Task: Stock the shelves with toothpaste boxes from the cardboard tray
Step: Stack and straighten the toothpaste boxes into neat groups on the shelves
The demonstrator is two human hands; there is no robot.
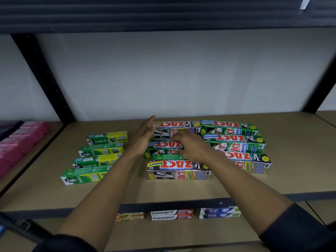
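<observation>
On the tan shelf board [181,186] lie several Zact toothpaste boxes in two columns. My right hand [190,146] rests fingers down on the green Zact Whitening box [163,151] in the middle of the left column, touching it. My left hand [143,137] is flat with its fingers apart, held against the left ends of that box and of the silver Zact Smokers box [174,127] behind it. Another silver Zact Smokers box [178,170] lies in front. The right column [236,140] has two green boxes and one silver box. The cardboard tray is out of view.
Several green and yellow Darlie boxes [98,157] lie in a column at the left. Pink packets [20,142] fill the neighbouring shelf bay at far left. On the shelf below stand Pepsodent boxes [171,215] and Safi boxes [218,212]. A black upright [43,77] frames the bay.
</observation>
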